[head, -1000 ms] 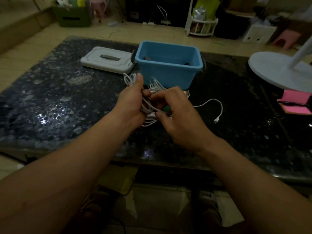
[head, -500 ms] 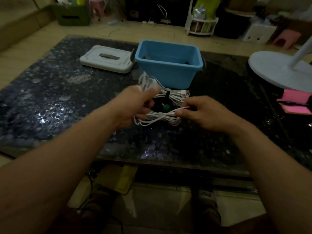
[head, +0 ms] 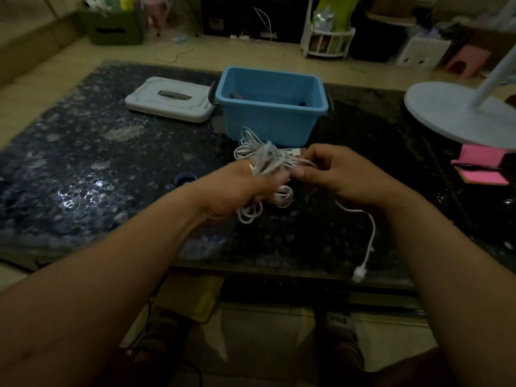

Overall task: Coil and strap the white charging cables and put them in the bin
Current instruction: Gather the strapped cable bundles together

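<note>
My left hand (head: 245, 188) grips a loose bundle of white charging cable (head: 265, 160) above the dark table, loops sticking out above and below the fist. My right hand (head: 337, 174) pinches the same cable just to the right of the bundle. A free end trails down from the right hand to a white plug (head: 358, 273) near the table's front edge. More white cable loops (head: 247, 143) lie on the table behind the hands. The blue bin (head: 272, 106) stands open just beyond them, with dark items inside.
The bin's grey lid (head: 169, 100) lies flat to the bin's left. A white round lamp base (head: 458, 115) and a pink notepad (head: 481, 166) sit at the right. A small blue object (head: 184, 178) rests left of my left wrist. The dark glossy table (head: 83, 174) extends far left.
Both hands have come back together around the bundle. My right hand moved left to the coil, and a free cable end with its plug now hangs down toward the front edge.
</note>
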